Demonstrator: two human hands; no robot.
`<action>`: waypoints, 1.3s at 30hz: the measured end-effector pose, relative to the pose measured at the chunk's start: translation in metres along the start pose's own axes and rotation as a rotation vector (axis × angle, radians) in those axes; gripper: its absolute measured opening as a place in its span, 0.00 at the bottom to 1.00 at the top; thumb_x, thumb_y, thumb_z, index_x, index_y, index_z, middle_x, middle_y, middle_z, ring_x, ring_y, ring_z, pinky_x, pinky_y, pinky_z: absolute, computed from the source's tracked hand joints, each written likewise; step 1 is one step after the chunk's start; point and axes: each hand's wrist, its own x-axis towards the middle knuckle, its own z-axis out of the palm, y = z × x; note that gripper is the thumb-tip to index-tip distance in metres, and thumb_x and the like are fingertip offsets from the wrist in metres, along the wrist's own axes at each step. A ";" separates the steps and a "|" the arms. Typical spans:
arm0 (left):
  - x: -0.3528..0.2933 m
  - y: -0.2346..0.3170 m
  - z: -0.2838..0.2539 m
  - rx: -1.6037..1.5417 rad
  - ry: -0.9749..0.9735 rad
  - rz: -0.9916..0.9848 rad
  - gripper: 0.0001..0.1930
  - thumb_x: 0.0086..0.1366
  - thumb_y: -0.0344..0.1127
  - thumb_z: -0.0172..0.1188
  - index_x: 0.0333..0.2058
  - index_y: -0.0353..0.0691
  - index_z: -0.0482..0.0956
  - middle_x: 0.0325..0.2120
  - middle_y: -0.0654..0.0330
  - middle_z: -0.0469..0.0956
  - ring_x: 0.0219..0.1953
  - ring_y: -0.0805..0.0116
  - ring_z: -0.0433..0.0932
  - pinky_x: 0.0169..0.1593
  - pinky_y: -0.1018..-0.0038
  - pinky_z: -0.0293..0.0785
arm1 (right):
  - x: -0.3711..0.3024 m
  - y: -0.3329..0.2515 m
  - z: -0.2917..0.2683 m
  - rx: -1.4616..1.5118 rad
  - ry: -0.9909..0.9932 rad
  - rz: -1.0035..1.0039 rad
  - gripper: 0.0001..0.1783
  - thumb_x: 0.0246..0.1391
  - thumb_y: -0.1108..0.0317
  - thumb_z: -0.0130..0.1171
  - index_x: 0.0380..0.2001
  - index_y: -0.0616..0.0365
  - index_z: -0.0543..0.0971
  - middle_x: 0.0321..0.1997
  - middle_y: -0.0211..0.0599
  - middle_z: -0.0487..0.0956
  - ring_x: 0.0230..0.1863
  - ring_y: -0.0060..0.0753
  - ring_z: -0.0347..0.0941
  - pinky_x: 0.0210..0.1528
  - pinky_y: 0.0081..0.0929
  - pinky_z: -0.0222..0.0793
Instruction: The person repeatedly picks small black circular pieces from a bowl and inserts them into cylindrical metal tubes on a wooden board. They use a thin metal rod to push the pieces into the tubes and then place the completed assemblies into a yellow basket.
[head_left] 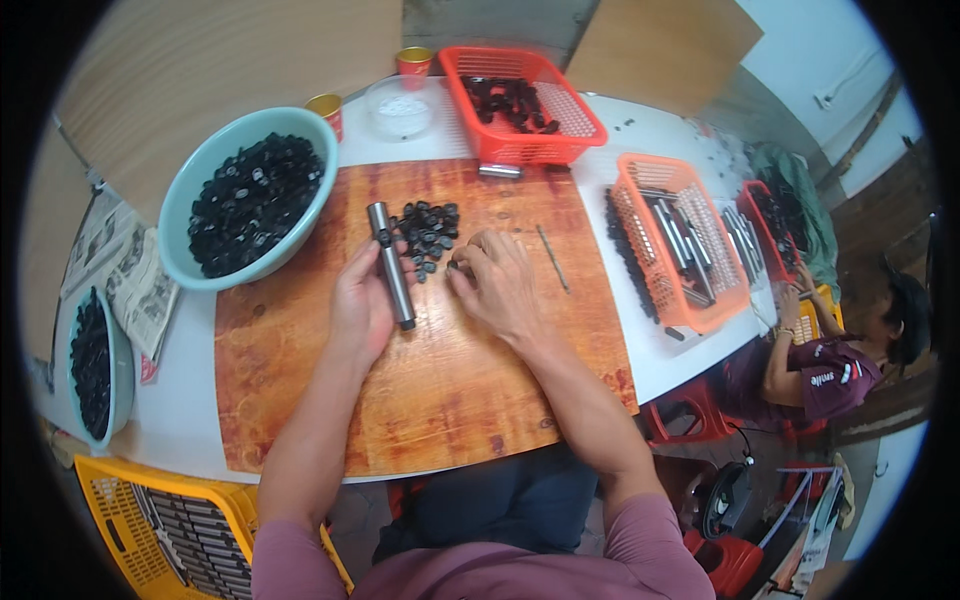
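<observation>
My left hand [362, 305] is closed around a silver metal tube [394, 275] with black ends and a small black piece on its side. The tube stands tilted over the wooden board [470, 400], its upper end leaning away from me. Just to the right, my right hand [495, 285] has its fingers curled together, a small black part [455, 267] showing at the fingertips. Between and beyond the hands lies a loose pile of small black parts [428, 232]. A thin greenish rod [553, 258] lies on the board to the right of my right hand.
A light-blue basin [175, 245] of black parts stands far left; a smaller basin [122, 375] is nearer. A red basket [575, 145] is at the back, an orange basket [730, 300] of metal tubes at right. A yellow crate [105, 510] stands lower left. A co-worker [830, 375] sits right.
</observation>
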 end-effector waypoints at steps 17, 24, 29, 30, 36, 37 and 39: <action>0.003 0.013 -0.001 -0.031 0.014 0.019 0.12 0.75 0.39 0.49 0.48 0.38 0.74 0.39 0.57 0.78 0.38 0.65 0.78 0.45 0.66 0.78 | 0.004 -0.007 -0.031 0.202 -0.212 0.223 0.06 0.52 0.73 0.66 0.34 0.62 0.82 0.38 0.44 0.80 0.37 0.44 0.79 0.41 0.36 0.75; 0.003 0.021 0.000 -0.025 0.069 0.044 0.13 0.75 0.39 0.49 0.47 0.36 0.73 0.40 0.55 0.77 0.39 0.64 0.76 0.45 0.67 0.77 | -0.007 0.011 -0.005 0.140 -0.115 0.089 0.03 0.53 0.75 0.63 0.33 0.61 0.81 0.37 0.46 0.80 0.35 0.52 0.78 0.40 0.42 0.74; 0.004 0.017 0.000 -0.025 0.043 0.045 0.12 0.75 0.38 0.49 0.46 0.35 0.72 0.40 0.55 0.77 0.39 0.64 0.76 0.45 0.68 0.77 | -0.007 0.011 -0.006 0.133 -0.073 0.216 0.05 0.55 0.75 0.62 0.36 0.62 0.81 0.37 0.49 0.79 0.36 0.54 0.78 0.40 0.41 0.74; 0.004 0.015 -0.001 -0.025 0.043 0.037 0.11 0.75 0.38 0.49 0.46 0.36 0.72 0.40 0.55 0.77 0.38 0.65 0.76 0.45 0.67 0.77 | -0.007 0.013 -0.008 0.106 -0.090 0.224 0.06 0.55 0.75 0.62 0.36 0.62 0.81 0.37 0.49 0.79 0.37 0.54 0.78 0.40 0.40 0.74; 0.002 0.012 0.004 -0.013 0.031 0.002 0.11 0.75 0.36 0.48 0.49 0.37 0.72 0.39 0.55 0.77 0.37 0.65 0.78 0.44 0.66 0.78 | -0.004 0.017 -0.030 0.421 -0.283 0.391 0.09 0.53 0.74 0.64 0.39 0.60 0.82 0.38 0.44 0.79 0.38 0.49 0.78 0.41 0.38 0.74; 0.001 0.011 0.004 0.001 0.031 -0.001 0.12 0.75 0.36 0.48 0.50 0.37 0.71 0.39 0.55 0.78 0.37 0.64 0.78 0.44 0.66 0.78 | -0.002 0.008 -0.035 0.402 -0.314 0.381 0.10 0.53 0.74 0.64 0.40 0.60 0.82 0.38 0.44 0.79 0.38 0.48 0.78 0.42 0.38 0.74; -0.001 0.010 0.005 0.014 0.032 -0.013 0.13 0.75 0.36 0.48 0.51 0.36 0.71 0.39 0.55 0.78 0.37 0.64 0.78 0.44 0.66 0.78 | -0.002 0.005 -0.033 0.345 -0.348 0.315 0.11 0.53 0.73 0.65 0.40 0.60 0.83 0.38 0.43 0.79 0.38 0.46 0.78 0.42 0.38 0.73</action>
